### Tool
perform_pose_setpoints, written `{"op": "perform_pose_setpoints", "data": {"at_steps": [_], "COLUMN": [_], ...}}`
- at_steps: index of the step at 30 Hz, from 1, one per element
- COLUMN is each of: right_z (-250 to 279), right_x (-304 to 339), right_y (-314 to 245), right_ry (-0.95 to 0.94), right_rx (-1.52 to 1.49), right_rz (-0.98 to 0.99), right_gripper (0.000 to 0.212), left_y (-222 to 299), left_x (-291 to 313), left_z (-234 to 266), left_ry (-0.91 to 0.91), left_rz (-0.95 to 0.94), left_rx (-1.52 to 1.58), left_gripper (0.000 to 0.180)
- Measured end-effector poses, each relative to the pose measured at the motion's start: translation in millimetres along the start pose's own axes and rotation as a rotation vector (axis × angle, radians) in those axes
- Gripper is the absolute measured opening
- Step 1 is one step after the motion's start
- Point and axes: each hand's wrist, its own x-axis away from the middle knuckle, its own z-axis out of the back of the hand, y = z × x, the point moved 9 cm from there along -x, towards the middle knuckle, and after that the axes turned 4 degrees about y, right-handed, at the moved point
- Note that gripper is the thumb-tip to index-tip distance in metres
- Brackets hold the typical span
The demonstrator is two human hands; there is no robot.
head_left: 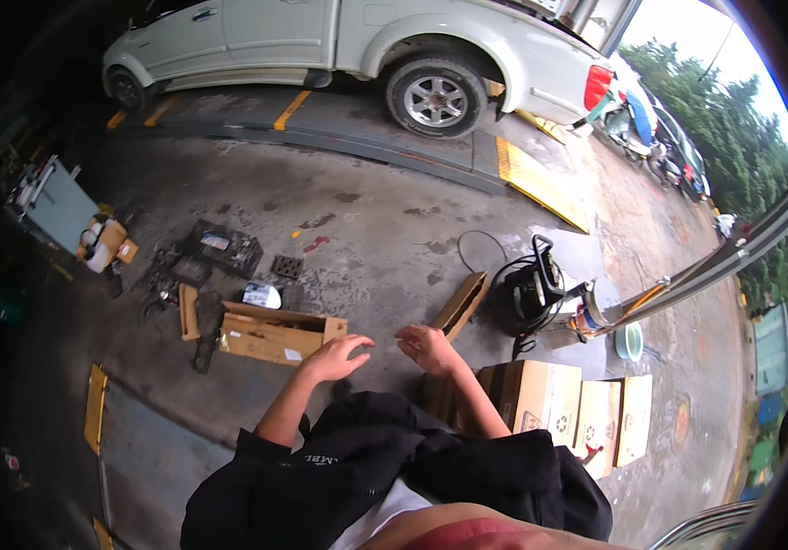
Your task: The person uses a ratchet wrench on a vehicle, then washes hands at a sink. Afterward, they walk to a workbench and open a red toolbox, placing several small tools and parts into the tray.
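Both of my hands are held in front of me above the concrete floor, palms roughly facing each other with a gap between them. My left hand [336, 357] has its fingers stretched out and holds nothing; below it, to the left, lies a long open cardboard box [270, 341]. My right hand [425, 348] also has its fingers apart, with nothing seen in it. Close to the right hand, a narrow cardboard box [462, 307] lies aslant on the floor. Several closed cardboard cartons [536, 399] stand beside my right forearm.
A white pickup truck [275, 37] stands on a grey lift platform [366, 151] with a yellow ramp [540, 188]. A black machine with a hose [531, 289] sits right, near a metal post [724, 252] and a pale bucket [629, 341]. Dark blocky parts [224, 247] lie left.
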Motion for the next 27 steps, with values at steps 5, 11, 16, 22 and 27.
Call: {"op": "perform_pose_setpoints", "data": {"at_steps": [5, 11, 16, 22, 27], "right_z": [22.7, 20.9, 11.6, 14.0, 71.3], "right_x": [-59.5, -116.3, -202.3, -329.3, -435.0], "right_y": [-21.2, 10.2, 27.6, 78.2, 133.5], "right_ry": [0.164, 0.224, 0.095, -0.073, -0.16], "right_rx": [0.136, 0.345, 0.165, 0.036, -0.055], "right_rz": [0.054, 0.047, 0.119, 0.178, 0.298], "right_gripper": [0.033, 0.035, 0.03, 0.025, 0.021], "left_y": [-38.7, -73.2, -102.2, -142.2, -162.5], "left_x": [-42.4, -79.4, -114.6, -203.5, -326.3], "left_z": [69.7, 99.0, 100.0, 140.5, 164.3], "left_ry": [0.286, 0.363, 0.13, 0.269, 0.34], "left_rz": [-0.125, -0.072, 0.072, 0.208, 0.315], "left_rx": [-0.425, -0.334, -0.215, -0.182, -0.225], "left_gripper": [0.034, 0.034, 0.032, 0.028, 0.023]}}
